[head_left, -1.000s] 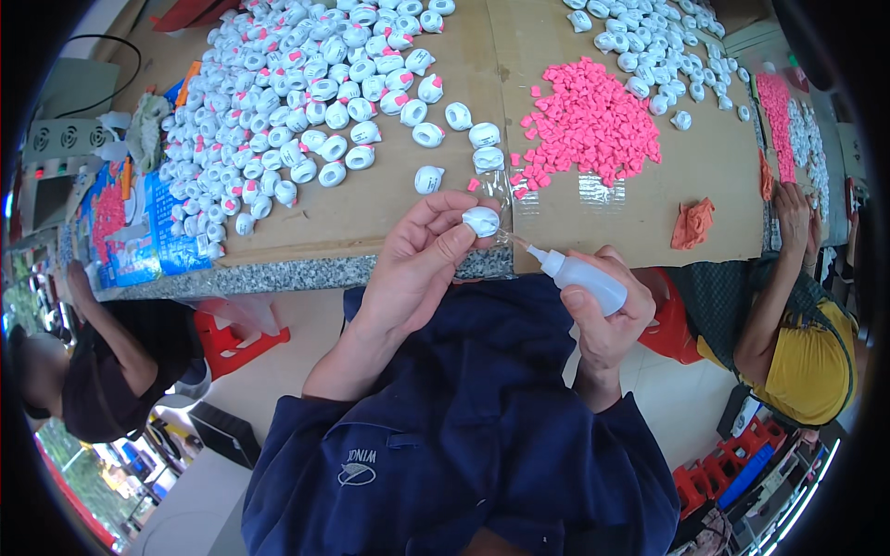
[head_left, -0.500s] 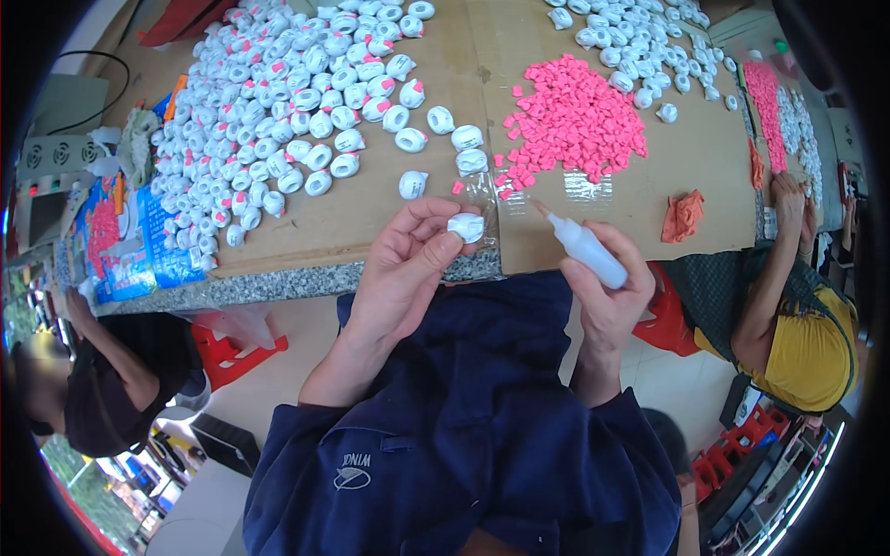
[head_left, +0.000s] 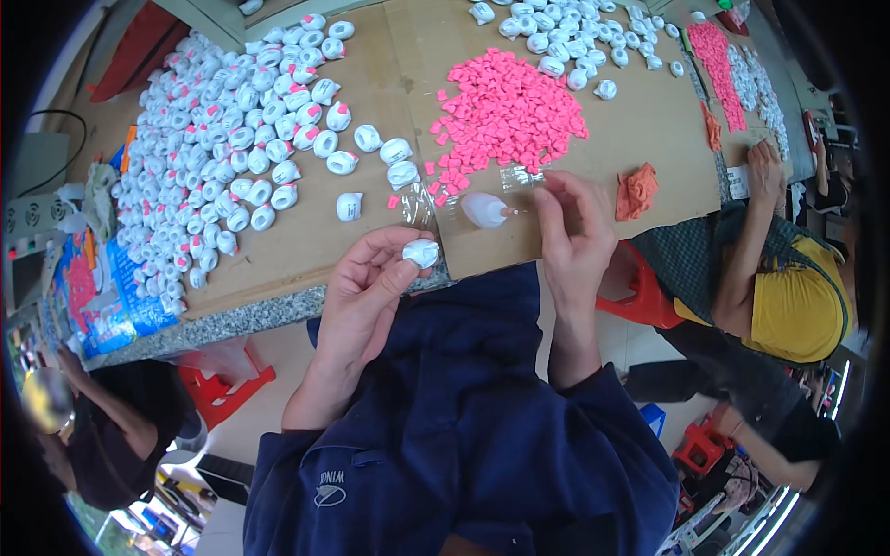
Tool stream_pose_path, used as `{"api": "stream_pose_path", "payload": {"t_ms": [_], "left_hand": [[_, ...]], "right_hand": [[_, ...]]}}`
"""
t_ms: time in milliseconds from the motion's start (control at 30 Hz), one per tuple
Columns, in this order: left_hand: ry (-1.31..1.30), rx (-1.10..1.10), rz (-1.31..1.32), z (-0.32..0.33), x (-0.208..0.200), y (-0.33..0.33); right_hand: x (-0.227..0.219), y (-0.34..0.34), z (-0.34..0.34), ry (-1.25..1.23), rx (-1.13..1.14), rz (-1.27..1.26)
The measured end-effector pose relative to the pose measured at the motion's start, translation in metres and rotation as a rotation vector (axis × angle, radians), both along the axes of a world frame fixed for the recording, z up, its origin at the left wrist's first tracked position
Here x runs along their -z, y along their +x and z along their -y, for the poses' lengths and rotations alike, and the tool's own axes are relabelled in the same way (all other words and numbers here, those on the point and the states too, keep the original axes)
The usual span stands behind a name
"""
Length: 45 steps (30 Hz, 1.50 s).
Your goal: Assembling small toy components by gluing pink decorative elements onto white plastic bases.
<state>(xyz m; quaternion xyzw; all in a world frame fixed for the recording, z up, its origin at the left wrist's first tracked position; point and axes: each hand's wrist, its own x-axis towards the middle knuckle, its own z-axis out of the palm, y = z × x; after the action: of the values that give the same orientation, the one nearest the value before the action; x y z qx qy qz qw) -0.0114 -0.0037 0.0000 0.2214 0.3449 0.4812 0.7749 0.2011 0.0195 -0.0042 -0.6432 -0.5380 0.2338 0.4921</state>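
My left hand [head_left: 369, 289], near the table's front edge, pinches a small rounded white plastic piece [head_left: 422, 253] between thumb and fingers. On the cardboard just ahead lies a small translucent squeeze bottle [head_left: 482, 210], its nozzle pointing right. Beside that nozzle, my right hand [head_left: 577, 232] is open, apart from the bottle, with thumb and forefinger extended and nothing visible between them. A heap of small pink pieces [head_left: 514, 111] spreads beyond the bottle. Several loose white pieces, one a single white piece [head_left: 349, 206], lie ahead of my left hand.
Many white pieces [head_left: 222, 139], some with pink bits, cover the left side. Another white heap [head_left: 575, 42] lies at the back. A crumpled orange cloth [head_left: 637, 190] sits to the right. People work at both sides; a red stool [head_left: 640, 292] stands by the table's right front.
My right hand has let go of the squeeze bottle, which now lies on the cardboard. My left hand still holds the white piece. The whole view has shifted, and someone now shows at lower right.
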Motion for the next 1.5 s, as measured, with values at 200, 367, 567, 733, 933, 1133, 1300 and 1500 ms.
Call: {"api": "stream_pose_path", "payload": {"t_ms": [200, 367, 567, 733, 933, 1133, 1300, 1500], "left_hand": [[-0.004, 0.037, -0.009, 0.001, 0.001, 0.003], [0.025, 0.047, -0.069, 0.002, -0.002, 0.008], [0.139, 0.077, -0.155, 0.005, -0.001, 0.016], [0.162, 0.106, -0.190, 0.008, -0.004, 0.019], [0.220, 0.028, -0.264, 0.014, -0.003, 0.022], [0.356, 0.001, -0.416, 0.015, 0.001, 0.020], [0.386, 0.004, -0.458, 0.015, 0.002, 0.017], [0.373, 0.000, -0.502, 0.017, 0.004, 0.015]], "right_hand": [[0.000, 0.009, -0.020, 0.075, -0.040, 0.443], [-0.019, 0.001, 0.016, -0.097, -0.181, -0.134], [-0.029, -0.016, 0.037, -0.223, -0.485, -0.213], [-0.036, -0.024, 0.031, -0.386, -0.440, -0.332], [-0.027, -0.026, 0.032, -0.185, -0.435, -0.145], [-0.015, -0.030, 0.034, -0.043, -0.417, -0.151], [-0.011, -0.035, 0.037, -0.028, -0.385, -0.166], [-0.009, -0.039, 0.038, -0.061, -0.372, -0.174]]}}
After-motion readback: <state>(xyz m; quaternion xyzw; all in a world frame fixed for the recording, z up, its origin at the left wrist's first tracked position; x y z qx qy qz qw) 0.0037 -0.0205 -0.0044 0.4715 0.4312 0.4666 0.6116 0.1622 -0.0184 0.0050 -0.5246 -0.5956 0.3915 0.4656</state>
